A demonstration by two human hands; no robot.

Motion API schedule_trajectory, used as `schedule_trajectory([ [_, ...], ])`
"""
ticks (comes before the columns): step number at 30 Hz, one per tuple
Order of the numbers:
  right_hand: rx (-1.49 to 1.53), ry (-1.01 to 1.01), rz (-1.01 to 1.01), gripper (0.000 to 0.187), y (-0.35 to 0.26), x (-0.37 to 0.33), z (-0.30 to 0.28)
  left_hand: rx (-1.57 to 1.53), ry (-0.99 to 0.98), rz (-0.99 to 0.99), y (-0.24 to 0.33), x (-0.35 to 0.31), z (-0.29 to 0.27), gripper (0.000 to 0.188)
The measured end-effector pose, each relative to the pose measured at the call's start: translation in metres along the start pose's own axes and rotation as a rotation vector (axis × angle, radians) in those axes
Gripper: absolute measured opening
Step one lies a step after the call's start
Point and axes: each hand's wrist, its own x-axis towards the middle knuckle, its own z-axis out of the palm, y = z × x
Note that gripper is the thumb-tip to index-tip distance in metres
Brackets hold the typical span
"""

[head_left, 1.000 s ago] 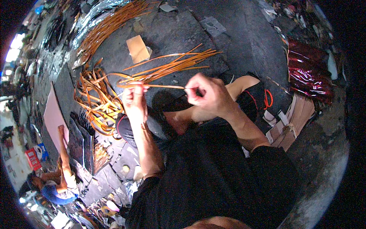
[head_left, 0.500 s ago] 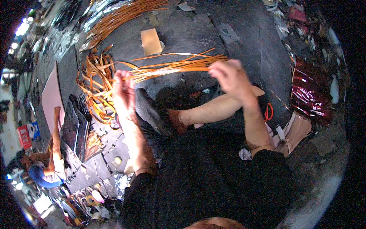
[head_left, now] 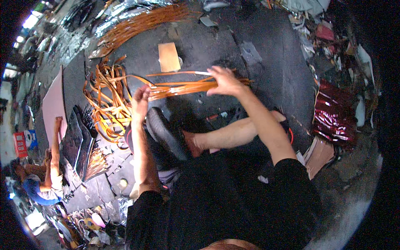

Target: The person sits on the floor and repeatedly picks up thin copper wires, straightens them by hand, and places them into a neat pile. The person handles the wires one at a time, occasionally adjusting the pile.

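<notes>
A bundle of long, thin, shiny orange-brown strips [head_left: 183,89] lies crosswise in front of me. At its left end, the fingers of my left hand [head_left: 140,102] are closed on the strips. My right hand [head_left: 227,82] is over the right part of the bundle, thumb and fingers apart, the palm facing down. One strip, with a bright whitish stretch, runs to its fingertips; whether they touch it is unclear. Left of my left hand sits a loose, tangled heap of the same strips [head_left: 109,100], some looping over towards the bundle.
Beyond the bundle lies a tan rectangular block [head_left: 169,57]. A long sheaf of orange-brown strips [head_left: 146,24] rests farther off. At right is a dark red shiny stack [head_left: 333,114]. My shoe [head_left: 164,129] is close below the bundle. Another person [head_left: 43,183] works at far left beside a pink sheet [head_left: 53,104].
My right hand has moved left from the bundle's right end to over its right part, its fingers spreading. My left hand has stayed by the left end. The view has shifted slightly.
</notes>
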Motion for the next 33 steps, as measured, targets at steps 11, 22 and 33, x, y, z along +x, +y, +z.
schedule_trajectory([
  [11,-0.087,-0.048,-0.093,0.045,-0.012,0.024,0.051,0.078,-0.145,0.093,0.031,-0.012,0.020,0.035],
  [22,-0.016,-0.151,-0.093,0.023,-0.042,0.004,-0.017,0.818,-0.458,0.702,0.043,0.022,0.092,0.058],
  [33,-0.271,0.380,-0.222,0.029,-0.067,-0.023,-0.182,0.870,-0.123,0.731,0.172,0.020,-0.019,0.021],
])
